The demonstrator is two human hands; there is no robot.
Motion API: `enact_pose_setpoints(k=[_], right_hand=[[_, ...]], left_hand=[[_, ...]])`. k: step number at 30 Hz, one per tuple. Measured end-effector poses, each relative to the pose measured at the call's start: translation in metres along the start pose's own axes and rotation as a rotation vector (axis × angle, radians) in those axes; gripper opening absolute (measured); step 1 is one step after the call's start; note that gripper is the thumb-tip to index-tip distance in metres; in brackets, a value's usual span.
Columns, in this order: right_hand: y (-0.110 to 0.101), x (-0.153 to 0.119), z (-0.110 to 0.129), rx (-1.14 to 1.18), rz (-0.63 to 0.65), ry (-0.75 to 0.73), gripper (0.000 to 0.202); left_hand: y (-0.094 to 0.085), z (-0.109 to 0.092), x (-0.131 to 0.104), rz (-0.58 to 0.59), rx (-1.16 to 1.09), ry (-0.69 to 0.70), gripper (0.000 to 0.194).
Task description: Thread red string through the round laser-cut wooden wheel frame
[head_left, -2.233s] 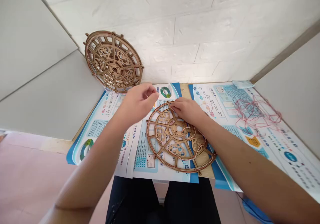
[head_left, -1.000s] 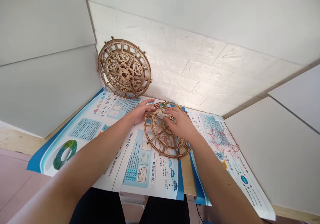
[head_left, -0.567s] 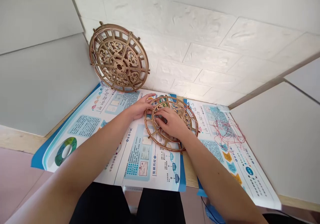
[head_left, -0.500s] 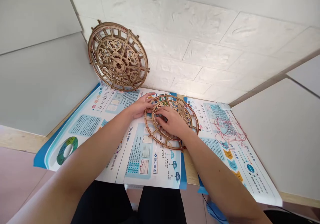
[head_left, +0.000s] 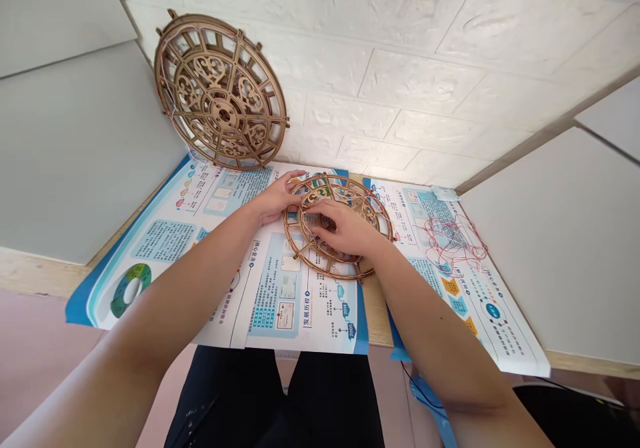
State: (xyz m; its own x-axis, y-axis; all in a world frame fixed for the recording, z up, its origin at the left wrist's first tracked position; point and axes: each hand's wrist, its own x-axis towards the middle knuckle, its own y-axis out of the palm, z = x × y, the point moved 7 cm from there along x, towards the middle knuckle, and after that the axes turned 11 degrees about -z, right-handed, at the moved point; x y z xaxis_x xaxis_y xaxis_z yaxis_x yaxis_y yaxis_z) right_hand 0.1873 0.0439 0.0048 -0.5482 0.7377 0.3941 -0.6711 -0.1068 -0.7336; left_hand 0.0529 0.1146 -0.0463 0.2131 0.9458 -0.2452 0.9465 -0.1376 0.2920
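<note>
A round openwork wooden frame point(head_left: 340, 273) with scrolled cut-outs and thin red and white wire lies flat on printed sheets before me. My left hand point(head_left: 279, 198) is at its left edge, its fingers closed about the rim. Over the left half of the frame is my right hand point(head_left: 345, 228), fingers bent and thumb brought toward them. Whatever its fingertips pinch is too small to make out, and the hand covers part of the frame's middle.
A larger stack of similar round frames point(head_left: 220, 95) leans against the white brick-patterned wall point(head_left: 350, 75) at back left. Loose red wire point(head_left: 456, 245) lies tangled on the right sheet. A small clear plastic piece point(head_left: 444, 193) is by the wall. Grey panels point(head_left: 75, 168) stand at both sides.
The whole view has shifted, so the things sit a little higher and farther left in it. Both hands stay at the same places on the frame.
</note>
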Motion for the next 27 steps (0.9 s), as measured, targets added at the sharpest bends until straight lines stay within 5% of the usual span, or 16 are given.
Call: enact_pose_setpoints(k=[7,27], right_hand=[[-0.004,-0.006,-0.010,0.086,0.116,0.067,0.055],[-0.001,-0.008,-0.008,0.092,0.149,0.083,0.073]], left_hand=[[0.000,0.001,0.002,0.015,0.004,-0.004,0.076],[0.000,0.000,0.003,0.037,-0.005,-0.020,0.077]])
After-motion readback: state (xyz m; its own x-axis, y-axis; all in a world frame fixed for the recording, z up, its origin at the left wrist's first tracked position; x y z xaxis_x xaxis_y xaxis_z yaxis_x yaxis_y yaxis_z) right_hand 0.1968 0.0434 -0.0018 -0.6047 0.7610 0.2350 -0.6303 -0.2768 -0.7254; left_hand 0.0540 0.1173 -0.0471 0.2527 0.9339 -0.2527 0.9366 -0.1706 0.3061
